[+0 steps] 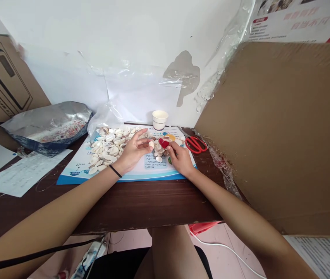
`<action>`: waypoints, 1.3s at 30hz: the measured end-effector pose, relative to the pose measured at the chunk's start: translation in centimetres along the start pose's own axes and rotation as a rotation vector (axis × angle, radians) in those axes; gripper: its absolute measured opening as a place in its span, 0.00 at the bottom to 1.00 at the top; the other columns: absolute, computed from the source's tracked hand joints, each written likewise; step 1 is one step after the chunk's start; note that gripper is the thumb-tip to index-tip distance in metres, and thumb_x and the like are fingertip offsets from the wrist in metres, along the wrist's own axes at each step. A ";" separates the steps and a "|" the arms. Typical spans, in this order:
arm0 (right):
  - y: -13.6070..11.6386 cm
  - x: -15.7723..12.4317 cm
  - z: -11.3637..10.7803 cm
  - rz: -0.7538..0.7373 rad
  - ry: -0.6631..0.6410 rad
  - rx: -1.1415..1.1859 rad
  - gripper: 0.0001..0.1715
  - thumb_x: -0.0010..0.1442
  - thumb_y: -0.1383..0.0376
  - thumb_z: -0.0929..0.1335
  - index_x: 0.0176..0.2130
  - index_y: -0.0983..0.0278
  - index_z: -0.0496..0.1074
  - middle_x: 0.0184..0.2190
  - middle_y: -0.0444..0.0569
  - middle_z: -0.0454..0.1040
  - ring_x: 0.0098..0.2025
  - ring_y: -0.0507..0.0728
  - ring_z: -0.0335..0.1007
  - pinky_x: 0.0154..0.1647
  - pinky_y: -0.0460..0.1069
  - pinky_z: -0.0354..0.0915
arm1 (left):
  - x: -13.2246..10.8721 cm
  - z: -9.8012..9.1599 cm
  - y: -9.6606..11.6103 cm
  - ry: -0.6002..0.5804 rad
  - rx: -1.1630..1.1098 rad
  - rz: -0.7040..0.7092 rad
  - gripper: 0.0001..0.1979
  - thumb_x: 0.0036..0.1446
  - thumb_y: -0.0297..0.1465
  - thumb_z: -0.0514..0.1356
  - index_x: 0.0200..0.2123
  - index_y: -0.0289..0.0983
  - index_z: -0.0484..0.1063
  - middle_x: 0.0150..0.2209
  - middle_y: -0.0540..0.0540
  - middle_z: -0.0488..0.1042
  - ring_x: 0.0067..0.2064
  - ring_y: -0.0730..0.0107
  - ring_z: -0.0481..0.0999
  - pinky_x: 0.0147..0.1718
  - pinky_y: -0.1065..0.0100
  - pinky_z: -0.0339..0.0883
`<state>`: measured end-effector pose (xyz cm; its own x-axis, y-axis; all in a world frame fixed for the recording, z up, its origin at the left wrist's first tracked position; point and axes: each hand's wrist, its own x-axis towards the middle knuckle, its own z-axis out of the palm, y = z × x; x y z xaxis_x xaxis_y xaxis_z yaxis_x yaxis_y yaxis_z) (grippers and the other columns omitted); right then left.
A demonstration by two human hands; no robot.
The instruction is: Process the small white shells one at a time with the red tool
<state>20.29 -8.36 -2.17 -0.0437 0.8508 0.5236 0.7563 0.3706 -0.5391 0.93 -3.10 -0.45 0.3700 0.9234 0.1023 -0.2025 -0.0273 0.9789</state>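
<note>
Between the thumb and fingers of my left hand [132,152] is a small pale seashell [151,144]. My right hand [181,158] pinches a small dark-red thing [164,143] just to the right of that shell; its kind is not clear. Both hands are over a printed blue-and-white sheet [127,176]. A broad pile of seashells [111,149] spreads on the sheet to the left, partly behind my left hand. Between the hands lies a smaller heap of shells [158,158], its back part covered by the red thing and my fingers.
A paper cup [159,121] stands at the back by the wall. Red-handled scissors [196,145] lie right of the sheet. An open foil bag [48,130] with small reddish and white bits is at left. A large cardboard panel [281,135] bounds the right side.
</note>
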 end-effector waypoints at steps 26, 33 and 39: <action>0.2 -0.1 0.4 -0.042 -0.140 0.035 0.15 0.68 0.58 0.60 0.41 0.63 0.72 0.33 0.50 0.77 0.34 0.56 0.72 0.36 0.47 0.62 | -0.4 0.6 -0.3 -0.007 0.010 0.025 0.45 0.50 0.33 0.70 0.68 0.40 0.53 0.45 0.42 0.78 0.52 0.63 0.75 0.57 0.58 0.63; 0.3 0.1 0.3 -0.012 -0.099 -0.009 0.16 0.69 0.58 0.59 0.40 0.63 0.72 0.32 0.50 0.77 0.31 0.56 0.71 0.33 0.47 0.61 | -0.4 0.6 -0.3 0.024 0.087 0.048 0.38 0.50 0.33 0.69 0.64 0.40 0.61 0.40 0.45 0.77 0.48 0.62 0.76 0.54 0.57 0.66; 0.3 0.1 0.4 -0.014 -0.114 -0.047 0.15 0.68 0.60 0.59 0.39 0.62 0.71 0.31 0.49 0.76 0.31 0.56 0.70 0.33 0.47 0.60 | -0.2 0.3 -0.4 0.014 0.226 0.115 0.35 0.50 0.35 0.69 0.61 0.40 0.63 0.37 0.47 0.75 0.42 0.63 0.76 0.51 0.57 0.68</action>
<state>20.30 -7.99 -2.53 -0.1262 0.8835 0.4511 0.7850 0.3669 -0.4991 1.19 -3.36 -0.81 0.3433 0.9144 0.2145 -0.0340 -0.2162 0.9758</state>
